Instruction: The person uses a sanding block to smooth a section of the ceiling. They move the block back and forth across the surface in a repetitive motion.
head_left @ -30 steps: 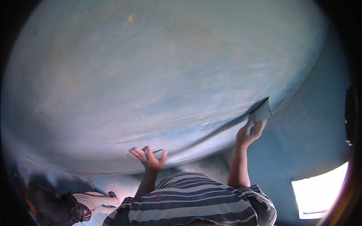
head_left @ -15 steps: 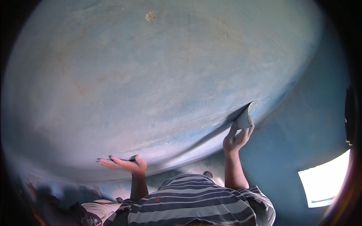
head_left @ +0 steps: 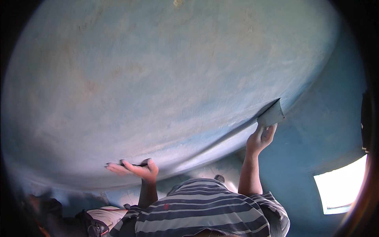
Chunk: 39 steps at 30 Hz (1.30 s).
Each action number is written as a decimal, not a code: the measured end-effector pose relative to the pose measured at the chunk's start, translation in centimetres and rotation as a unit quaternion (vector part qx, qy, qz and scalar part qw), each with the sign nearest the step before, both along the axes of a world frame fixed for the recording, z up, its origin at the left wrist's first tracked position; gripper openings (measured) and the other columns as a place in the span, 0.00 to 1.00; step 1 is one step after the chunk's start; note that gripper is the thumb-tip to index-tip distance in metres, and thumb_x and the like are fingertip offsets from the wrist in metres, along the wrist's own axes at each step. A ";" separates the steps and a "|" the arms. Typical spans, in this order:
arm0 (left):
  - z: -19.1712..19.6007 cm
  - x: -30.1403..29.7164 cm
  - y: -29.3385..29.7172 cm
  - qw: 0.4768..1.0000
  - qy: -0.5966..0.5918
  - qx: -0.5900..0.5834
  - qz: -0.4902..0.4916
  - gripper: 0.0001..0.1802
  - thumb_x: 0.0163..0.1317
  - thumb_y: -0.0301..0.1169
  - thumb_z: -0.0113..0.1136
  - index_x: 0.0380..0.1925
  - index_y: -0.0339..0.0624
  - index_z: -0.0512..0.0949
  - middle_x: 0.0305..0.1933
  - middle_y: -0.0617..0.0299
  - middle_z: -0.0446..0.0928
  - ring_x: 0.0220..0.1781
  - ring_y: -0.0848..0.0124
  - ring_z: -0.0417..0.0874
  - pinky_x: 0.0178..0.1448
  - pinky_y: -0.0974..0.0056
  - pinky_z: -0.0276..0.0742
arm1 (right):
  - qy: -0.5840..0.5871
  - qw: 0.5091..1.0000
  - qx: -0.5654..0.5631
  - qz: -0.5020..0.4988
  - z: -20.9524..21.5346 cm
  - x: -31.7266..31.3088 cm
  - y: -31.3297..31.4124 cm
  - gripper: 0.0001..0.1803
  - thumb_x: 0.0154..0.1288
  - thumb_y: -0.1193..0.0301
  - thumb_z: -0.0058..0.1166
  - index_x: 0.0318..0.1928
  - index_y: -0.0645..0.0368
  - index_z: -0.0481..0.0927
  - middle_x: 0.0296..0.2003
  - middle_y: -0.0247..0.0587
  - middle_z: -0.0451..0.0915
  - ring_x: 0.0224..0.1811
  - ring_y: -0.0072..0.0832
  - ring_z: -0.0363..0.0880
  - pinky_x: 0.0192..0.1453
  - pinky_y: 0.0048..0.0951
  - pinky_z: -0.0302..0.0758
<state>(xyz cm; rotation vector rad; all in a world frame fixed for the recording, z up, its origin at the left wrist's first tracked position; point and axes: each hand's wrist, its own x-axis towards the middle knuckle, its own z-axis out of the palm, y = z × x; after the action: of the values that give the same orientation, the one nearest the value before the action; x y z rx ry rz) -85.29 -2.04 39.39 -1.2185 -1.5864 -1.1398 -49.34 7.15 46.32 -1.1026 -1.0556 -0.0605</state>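
In my right hand (head_left: 261,138) is a thin grey putty scraper (head_left: 272,113), a bare rectangular blade pinched by its lower edge between thumb and fingers. Its far edge rests along the pale blue wall (head_left: 169,79) and casts a dark shadow there. Lower and to the left, my left hand (head_left: 136,170) lies against the same wall, palm turned up, with its fingers stretched out and nothing in it. Dusty white patches and streaks cover the wall surface.
A darker blue wall (head_left: 300,150) meets the pale one at the right, with a bright window opening (head_left: 341,185) in it. At the lower left stands a dark bag (head_left: 92,225) beside some pale cloth (head_left: 106,215). A small knob-like lump (head_left: 178,3) sits on the wall at the top.
My right hand has moved up and to the right with the scraper, which looks flatter than before. The left hand appears slightly further right, still spread on the wall.
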 end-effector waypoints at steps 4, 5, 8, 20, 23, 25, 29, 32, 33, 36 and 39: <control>0.3 -0.3 0.0 1.000 0.017 -0.002 -0.003 0.48 0.72 0.63 0.41 0.80 0.43 0.49 0.84 0.33 0.35 0.83 0.28 0.36 0.75 0.23 0.35 | -0.157 0.986 0.006 -0.056 1.1 -0.9 -0.7 0.07 0.67 0.85 0.52 0.45 0.68 0.77 0.43 0.48 0.77 0.45 0.42 0.76 0.54 0.33 0.71; 0.5 -0.1 0.0 1.000 0.019 0.001 -0.002 0.48 0.72 0.62 0.41 0.79 0.40 0.50 0.83 0.32 0.36 0.83 0.29 0.37 0.76 0.24 0.36 | -0.173 0.982 0.021 -0.070 1.2 -0.2 -0.2 0.07 0.67 0.85 0.52 0.45 0.68 0.76 0.43 0.48 0.77 0.45 0.42 0.76 0.54 0.33 0.71; 1.0 0.1 -0.1 1.000 0.024 0.003 -0.002 0.47 0.73 0.61 0.42 0.78 0.33 0.51 0.83 0.31 0.38 0.83 0.30 0.39 0.77 0.25 0.37 | 0.015 0.999 -0.018 -0.042 0.4 2.0 1.5 0.08 0.67 0.85 0.51 0.46 0.68 0.76 0.42 0.47 0.76 0.45 0.41 0.75 0.54 0.34 0.70; 0.5 -0.8 -0.4 0.999 0.043 -0.009 -0.002 0.46 0.73 0.58 0.44 0.78 0.35 0.51 0.83 0.31 0.36 0.83 0.30 0.36 0.77 0.25 0.36 | -0.061 0.997 -0.036 -0.005 -0.7 -0.9 -0.5 0.07 0.66 0.85 0.54 0.43 0.68 0.76 0.42 0.48 0.77 0.45 0.44 0.76 0.53 0.33 0.71; -0.3 -1.3 -0.2 0.999 0.040 -0.013 -0.014 0.46 0.73 0.59 0.43 0.78 0.37 0.50 0.83 0.31 0.36 0.83 0.30 0.37 0.76 0.24 0.36 | -0.146 0.989 -0.030 -0.005 -0.5 -2.9 -1.4 0.06 0.66 0.85 0.54 0.43 0.68 0.76 0.42 0.50 0.77 0.45 0.45 0.76 0.53 0.34 0.71; -0.4 -1.4 -0.3 0.999 0.037 -0.016 -0.012 0.46 0.73 0.59 0.43 0.78 0.37 0.50 0.83 0.31 0.36 0.83 0.29 0.37 0.76 0.24 0.36 | -0.120 0.992 -0.033 -0.005 -0.7 -2.4 -1.0 0.06 0.66 0.85 0.54 0.42 0.68 0.76 0.42 0.50 0.77 0.45 0.45 0.76 0.53 0.34 0.71; 0.2 -1.3 -0.7 0.999 0.042 -0.022 -0.005 0.46 0.72 0.58 0.44 0.78 0.37 0.49 0.83 0.30 0.36 0.83 0.29 0.37 0.75 0.23 0.36 | -0.040 0.998 -0.046 -0.009 -0.2 -1.4 -0.8 0.05 0.66 0.85 0.53 0.42 0.68 0.76 0.42 0.50 0.77 0.45 0.42 0.77 0.52 0.33 0.71; 0.3 -1.5 -0.2 0.999 0.042 -0.014 -0.010 0.46 0.72 0.59 0.44 0.78 0.39 0.49 0.83 0.31 0.36 0.83 0.29 0.36 0.75 0.23 0.36 | -0.123 0.992 -0.009 -0.025 0.2 -2.8 -1.2 0.05 0.66 0.86 0.53 0.41 0.68 0.76 0.43 0.51 0.78 0.46 0.43 0.77 0.53 0.34 0.72; 0.3 -1.5 -0.3 0.999 0.038 -0.011 -0.007 0.46 0.72 0.61 0.43 0.79 0.41 0.50 0.83 0.32 0.37 0.83 0.29 0.37 0.75 0.23 0.37 | -0.149 0.988 0.004 -0.029 0.5 -3.0 -1.2 0.05 0.66 0.86 0.53 0.41 0.69 0.76 0.43 0.51 0.77 0.46 0.43 0.77 0.54 0.33 0.72; 0.7 -1.3 -0.4 0.999 0.039 -0.003 -0.007 0.46 0.72 0.62 0.42 0.79 0.43 0.50 0.84 0.33 0.37 0.83 0.29 0.36 0.75 0.23 0.37 | -0.054 0.998 -0.009 -0.023 -0.5 -1.3 0.0 0.06 0.65 0.87 0.53 0.42 0.69 0.76 0.43 0.51 0.77 0.47 0.43 0.76 0.55 0.31 0.71; 0.9 -1.2 -0.5 0.999 0.044 -0.009 -0.018 0.45 0.72 0.58 0.44 0.78 0.38 0.49 0.83 0.32 0.36 0.83 0.29 0.36 0.75 0.23 0.36 | -0.017 0.999 -0.025 -0.020 -0.6 -0.5 0.0 0.07 0.65 0.87 0.52 0.43 0.69 0.76 0.45 0.51 0.77 0.47 0.42 0.76 0.56 0.30 0.70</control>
<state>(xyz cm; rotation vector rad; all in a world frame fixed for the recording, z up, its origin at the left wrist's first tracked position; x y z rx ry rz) -86.48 -2.50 40.34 -1.2962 -1.5168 -1.0815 -49.86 7.10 45.71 -1.1714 -1.0708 -0.0868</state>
